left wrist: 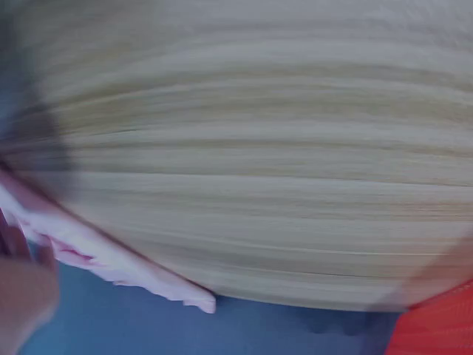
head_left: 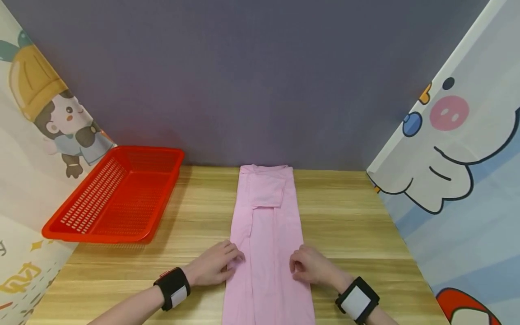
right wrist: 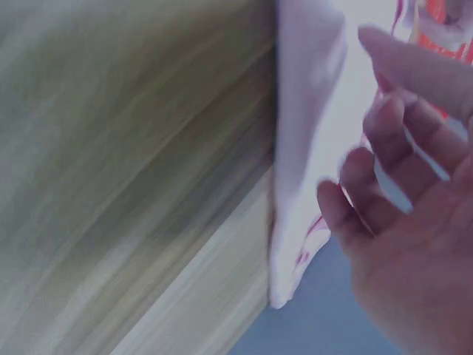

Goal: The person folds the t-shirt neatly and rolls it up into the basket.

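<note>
A pink garment (head_left: 263, 253), folded into a long narrow strip, lies flat on the wooden table. Near its far end a small flap (head_left: 266, 191) is folded over on top. My left hand (head_left: 217, 264) is at the strip's left edge, its fingers loosely bent over the cloth. Across from it, my right hand (head_left: 314, 266) hovers by the right edge with nothing in its grasp. In the right wrist view its fingers (right wrist: 392, 140) are half curled and spread beside the garment (right wrist: 314, 133). Only part of the left hand (left wrist: 26, 292) shows in the left wrist view.
A red plastic basket (head_left: 156, 221) with slotted sides stands at the table's left. Behind the table (head_left: 337, 212) rises a dark grey panel (head_left: 260, 81). Cartoon-printed sheets (head_left: 487, 149) border both sides.
</note>
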Tool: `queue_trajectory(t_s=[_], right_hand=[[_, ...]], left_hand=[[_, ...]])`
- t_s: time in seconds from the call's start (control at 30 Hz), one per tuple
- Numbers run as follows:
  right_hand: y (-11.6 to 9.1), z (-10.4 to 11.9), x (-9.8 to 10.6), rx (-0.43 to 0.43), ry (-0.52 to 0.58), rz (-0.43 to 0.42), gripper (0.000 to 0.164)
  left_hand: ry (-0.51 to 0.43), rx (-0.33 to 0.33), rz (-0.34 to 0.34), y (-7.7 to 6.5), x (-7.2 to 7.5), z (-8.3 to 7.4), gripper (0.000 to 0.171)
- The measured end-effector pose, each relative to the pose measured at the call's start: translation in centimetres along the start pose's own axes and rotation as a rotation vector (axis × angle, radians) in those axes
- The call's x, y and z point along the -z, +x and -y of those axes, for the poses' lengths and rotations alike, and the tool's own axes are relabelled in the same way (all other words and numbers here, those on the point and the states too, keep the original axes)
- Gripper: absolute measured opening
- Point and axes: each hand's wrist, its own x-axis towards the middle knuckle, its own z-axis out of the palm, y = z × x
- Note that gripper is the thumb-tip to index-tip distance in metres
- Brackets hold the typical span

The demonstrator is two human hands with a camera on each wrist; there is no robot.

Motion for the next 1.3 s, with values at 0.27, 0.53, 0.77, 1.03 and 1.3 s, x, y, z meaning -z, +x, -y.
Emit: queue_trajectory(t_s=[0.27, 0.53, 0.77, 1.03, 1.3], right_hand=[[-1.7, 1.9, -0.1, 0.054, 0.186, 0.239, 0.011], [-2.2, 2.9, -0.9, 0.031, 0.125, 0.343, 0.016], [-2.3, 4.6, -1.3, 0.035, -0.112, 0.343, 0.035], [-3.1, 6.6, -2.0, 0.065, -0.394, 0.180, 0.045], [-3.3, 7.6, -2.0, 0.056, -0.384, 0.154, 0.049]], left_hand=[[-0.219, -0.203, 0.237, -0.7, 1.1, -2.6, 0.027], [-0.013, -0.299, 0.264, -1.2, 0.6, -3.7, 0.053], [0.182, -0.350, 0.208, -1.4, 0.1, -5.3, 0.049], [0.176, -0.351, 0.230, -0.8, 0.7, -7.3, 0.016], [0.108, -0.200, 0.142, -0.5, 0.2, -7.9, 0.012]])
